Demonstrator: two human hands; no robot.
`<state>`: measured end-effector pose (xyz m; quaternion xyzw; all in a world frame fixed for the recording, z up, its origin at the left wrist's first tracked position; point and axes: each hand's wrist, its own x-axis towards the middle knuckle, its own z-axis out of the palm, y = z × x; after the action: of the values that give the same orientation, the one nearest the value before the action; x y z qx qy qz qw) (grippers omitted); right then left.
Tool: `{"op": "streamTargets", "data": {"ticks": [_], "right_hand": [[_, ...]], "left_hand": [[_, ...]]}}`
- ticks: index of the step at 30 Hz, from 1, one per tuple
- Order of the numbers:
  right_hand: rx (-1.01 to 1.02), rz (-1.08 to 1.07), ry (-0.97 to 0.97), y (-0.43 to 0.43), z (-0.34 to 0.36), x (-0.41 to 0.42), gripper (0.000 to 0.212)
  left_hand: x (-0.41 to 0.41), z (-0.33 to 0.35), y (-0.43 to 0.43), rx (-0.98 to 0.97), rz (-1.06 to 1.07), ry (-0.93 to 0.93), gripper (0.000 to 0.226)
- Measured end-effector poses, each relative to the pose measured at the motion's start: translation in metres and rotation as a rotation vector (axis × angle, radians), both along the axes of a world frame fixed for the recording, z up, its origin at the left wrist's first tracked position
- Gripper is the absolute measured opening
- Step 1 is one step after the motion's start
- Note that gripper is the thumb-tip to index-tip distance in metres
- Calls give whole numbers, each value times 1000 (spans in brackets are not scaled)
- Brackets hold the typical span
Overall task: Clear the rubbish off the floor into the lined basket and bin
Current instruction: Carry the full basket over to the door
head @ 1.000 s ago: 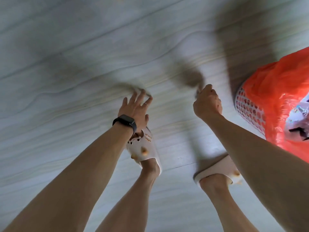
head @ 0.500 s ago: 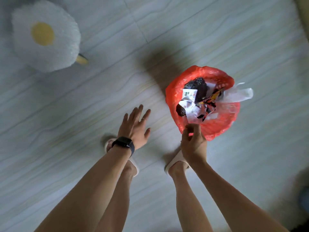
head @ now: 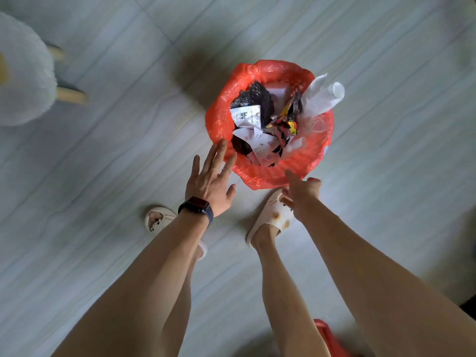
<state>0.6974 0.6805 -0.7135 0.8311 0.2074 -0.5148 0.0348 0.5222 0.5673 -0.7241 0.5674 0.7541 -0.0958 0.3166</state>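
Left grip (head: 210,185) is spread flat and empty, fingertips at the near-left rim of the lined basket (head: 319,150). Right grip (head: 301,195) hangs loose and empty by the near rim. Both look placed to steady or lift it. Rubbish (head: 260,143) sits heaped inside, a clear bag (head: 322,99) poking over the far edge.

Stool (head: 23,73) cut off left — right hand (head: 301,199) blurred.
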Motion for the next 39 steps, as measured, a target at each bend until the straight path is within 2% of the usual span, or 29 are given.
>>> {"op": "streamTargets", "data": {"ticks": [1,3,5,9,13,17,18,20,23,24,26,29,32,33,34,38,39], "right_hand": [[-39,-125,117,1,-3,-2,42],[17,-202,169,3,-10,-8,25],[71,-155,88,6,-12,-16,35],[81,58,31,9,7,-29,38],[0,402,-37,10,55,-26,41],[60,799,-154,-17,117,-30,38],[106,938,-109,-23,135,-51,37],[129,1018,-112,-26,152,-54,35],[168,1298,-4,-60,179,-93,33],[178,1434,37,-81,188,-113,33],[175,1462,66,-93,200,-132,33],[162,1642,156,-157,226,-166,34],[180,1757,226,-222,260,-194,34],[152,1820,297,-267,275,-211,33],[117,1768,315,-280,287,-213,32],[25,1839,488,-414,351,-237,25],[16,1864,503,-429,361,-236,22]], "left_hand": [[2,-2,0,2,-2,-5,80],[1,-2,0,1,-13,-12,81],[-5,-1,1,-21,-25,-11,81],[-20,14,-3,-83,3,-26,78],[-32,66,-12,-57,141,-61,79],[-51,131,-46,-47,312,-32,84],[-66,154,-67,-20,414,8,84],[-69,164,-73,-9,490,7,81],[-74,194,-138,-41,805,65,80],[-63,202,-178,-24,1009,72,80],[-47,207,-207,-16,1187,57,79],[-10,233,-294,-54,1466,44,83],[27,261,-373,-49,1649,99,82],[41,281,-419,-26,1770,127,81],[47,286,-433,4,1804,136,79],[82,356,-538,258,2151,208,66],[82,369,-546,292,2173,214,65]]}}
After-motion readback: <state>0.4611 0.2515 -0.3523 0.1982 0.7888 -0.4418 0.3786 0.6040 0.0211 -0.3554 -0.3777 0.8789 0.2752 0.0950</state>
